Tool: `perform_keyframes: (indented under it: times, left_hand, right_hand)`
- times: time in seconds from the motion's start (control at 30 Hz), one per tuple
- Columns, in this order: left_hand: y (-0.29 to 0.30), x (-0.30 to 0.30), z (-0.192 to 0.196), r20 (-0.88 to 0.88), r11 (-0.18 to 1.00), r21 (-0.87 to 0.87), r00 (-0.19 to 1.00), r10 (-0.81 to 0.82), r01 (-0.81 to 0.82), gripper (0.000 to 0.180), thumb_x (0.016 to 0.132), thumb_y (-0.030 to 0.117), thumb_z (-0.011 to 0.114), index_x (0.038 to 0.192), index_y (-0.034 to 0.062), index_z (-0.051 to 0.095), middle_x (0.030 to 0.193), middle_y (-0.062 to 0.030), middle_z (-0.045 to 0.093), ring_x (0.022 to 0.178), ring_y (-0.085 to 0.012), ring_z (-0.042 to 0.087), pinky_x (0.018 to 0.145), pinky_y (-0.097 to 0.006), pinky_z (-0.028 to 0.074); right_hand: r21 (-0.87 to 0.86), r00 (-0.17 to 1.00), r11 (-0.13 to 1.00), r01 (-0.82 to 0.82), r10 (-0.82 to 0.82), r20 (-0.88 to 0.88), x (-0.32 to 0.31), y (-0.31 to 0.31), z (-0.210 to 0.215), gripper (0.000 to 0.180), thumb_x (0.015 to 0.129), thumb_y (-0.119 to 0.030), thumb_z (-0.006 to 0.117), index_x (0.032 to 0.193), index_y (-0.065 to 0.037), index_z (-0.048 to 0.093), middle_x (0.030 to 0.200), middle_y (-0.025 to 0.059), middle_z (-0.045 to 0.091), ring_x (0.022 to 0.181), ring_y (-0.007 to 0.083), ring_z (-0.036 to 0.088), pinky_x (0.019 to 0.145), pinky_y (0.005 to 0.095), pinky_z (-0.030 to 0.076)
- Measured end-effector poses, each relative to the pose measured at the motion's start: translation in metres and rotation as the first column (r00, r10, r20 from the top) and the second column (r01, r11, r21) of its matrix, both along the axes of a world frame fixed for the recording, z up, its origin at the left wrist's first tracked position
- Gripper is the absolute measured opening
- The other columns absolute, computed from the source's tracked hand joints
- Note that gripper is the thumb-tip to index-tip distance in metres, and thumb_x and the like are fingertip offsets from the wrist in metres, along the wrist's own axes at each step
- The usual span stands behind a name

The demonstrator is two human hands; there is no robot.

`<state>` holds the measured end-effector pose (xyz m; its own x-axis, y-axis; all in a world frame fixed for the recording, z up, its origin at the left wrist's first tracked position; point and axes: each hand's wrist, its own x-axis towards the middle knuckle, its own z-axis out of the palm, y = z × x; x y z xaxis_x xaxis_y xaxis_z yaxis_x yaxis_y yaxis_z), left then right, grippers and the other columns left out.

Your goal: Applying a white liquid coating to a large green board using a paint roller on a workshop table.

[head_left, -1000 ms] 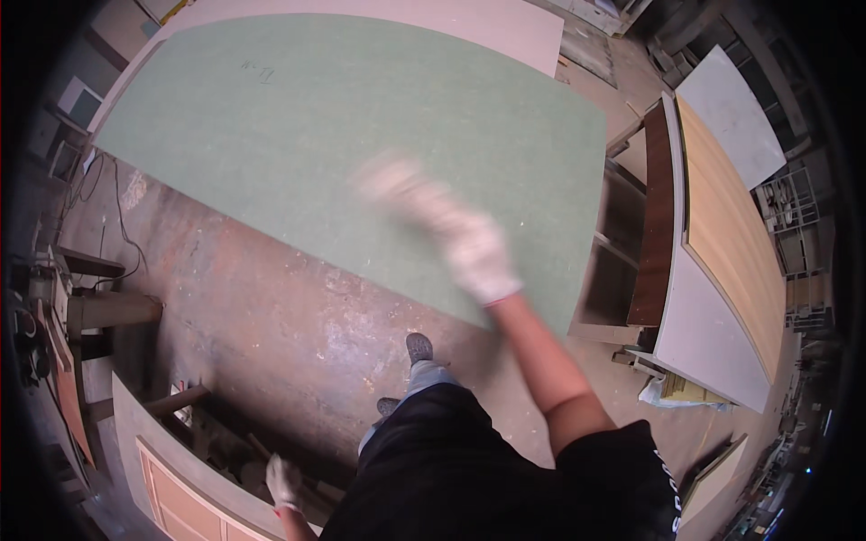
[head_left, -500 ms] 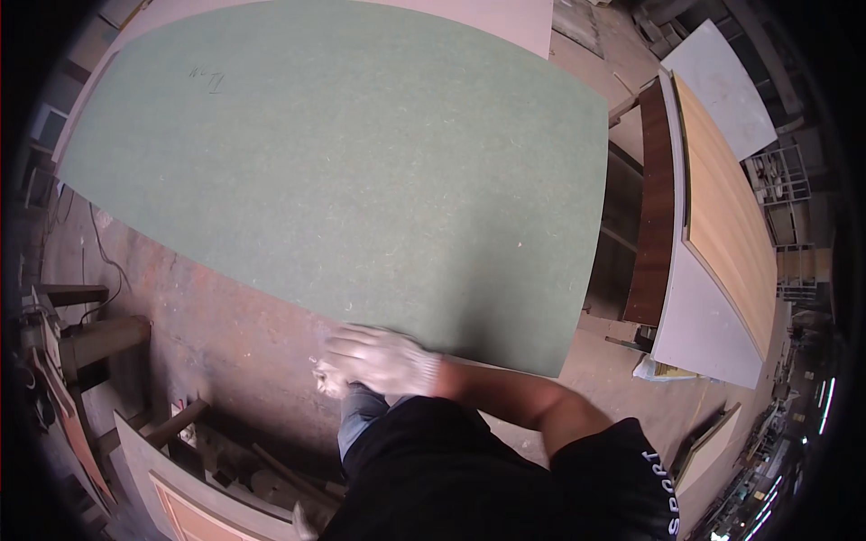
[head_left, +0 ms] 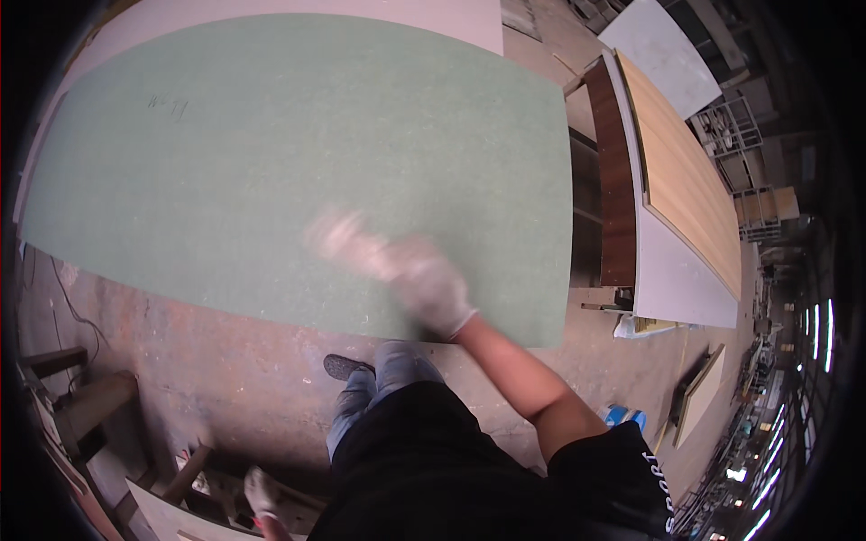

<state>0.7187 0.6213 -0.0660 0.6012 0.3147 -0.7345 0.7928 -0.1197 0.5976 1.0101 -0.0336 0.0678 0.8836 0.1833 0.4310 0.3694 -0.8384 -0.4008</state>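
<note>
A large green board point(head_left: 271, 162) lies flat in front of me. Over its near right part reaches my right hand point(head_left: 433, 287) in a whitish knitted glove. A pale, cloth-like thing point(head_left: 347, 243) juts out ahead of its fingers, low over the board or touching it. Motion smears both the fingers and this thing, so its exact kind does not show. Down at my left side hangs my left hand point(head_left: 260, 491), gloved too, with a red band point(head_left: 259, 519) at the wrist. Its fingers look loosely stretched, and nothing shows in them.
Pinkish sheet point(head_left: 397, 11) shows beyond the green board. To the right, wood-grain and white panels point(head_left: 690, 180) rest on a stand. Wooden beams point(head_left: 95, 401) and a pale panel point(head_left: 171, 518) stand at lower left. A blue container point(head_left: 624, 417) sits on the floor behind my right arm.
My right hand has swung forward from the board's near edge onto its surface, with the pale thing. More of my left hand now shows at lower left. The view has shifted to the right.
</note>
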Motion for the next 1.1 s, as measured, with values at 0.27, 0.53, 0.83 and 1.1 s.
perform_keyframes:
  times: [0.27, 0.53, 0.83, 1.1]
  left_hand:
    - [-0.173, 0.295, 0.160, 0.458, 0.897, 0.439, 0.847, -0.270, 0.048, 0.052, 0.108, 0.020, 0.064, 0.154, -0.0021, 0.053, 0.151, -0.0158, 0.060, 0.140, -0.0281, 0.055, 0.120, -0.040, 0.040]
    - [-0.355, 0.434, 0.150, 0.246, 0.470, 0.768, 0.478, -0.843, 0.435, 0.071, 0.093, 0.018, 0.074, 0.158, 0.0037, 0.049, 0.164, -0.0253, 0.044, 0.156, -0.0422, 0.035, 0.131, -0.052, 0.023]
    - [-0.367, 0.442, 0.143, 0.066, 0.194, 0.921, 0.356, -0.932, 0.338, 0.078, 0.097, 0.040, 0.065, 0.162, 0.0038, 0.042, 0.166, -0.0284, 0.038, 0.157, -0.0502, 0.029, 0.129, -0.064, 0.015]
    - [-0.375, 0.445, 0.147, 0.019, 0.159, 0.921, 0.366, -0.930, 0.357, 0.081, 0.097, 0.043, 0.063, 0.163, 0.0032, 0.040, 0.166, -0.0295, 0.037, 0.157, -0.0508, 0.028, 0.128, -0.065, 0.015]
  right_hand:
    - [0.198, 0.839, 0.819, 0.538, -0.498, -0.219, 0.109, -0.197, 0.001, 0.034, 0.106, -0.023, 0.051, 0.112, -0.002, 0.076, 0.118, 0.0240, 0.075, 0.110, 0.0411, 0.069, 0.098, 0.0467, 0.055]
    - [0.502, 0.821, 0.655, 0.565, -0.385, -0.421, 0.279, -0.184, -0.017, 0.039, 0.109, -0.020, 0.041, 0.135, -0.001, 0.064, 0.132, 0.0144, 0.070, 0.116, 0.0245, 0.068, 0.100, 0.0435, 0.055]
    - [0.221, 0.861, 0.834, 0.505, -0.470, -0.194, 0.281, -0.310, 0.014, 0.040, 0.109, -0.032, 0.046, 0.114, -0.003, 0.074, 0.105, 0.0243, 0.076, 0.097, 0.0406, 0.073, 0.086, 0.0488, 0.058]
    - [-0.028, 0.810, 0.833, 0.553, -0.545, -0.216, 0.332, -0.248, -0.025, 0.028, 0.109, -0.013, 0.039, 0.112, -0.005, 0.065, 0.085, -0.0017, 0.060, 0.065, 0.0195, 0.058, 0.062, 0.0400, 0.054]
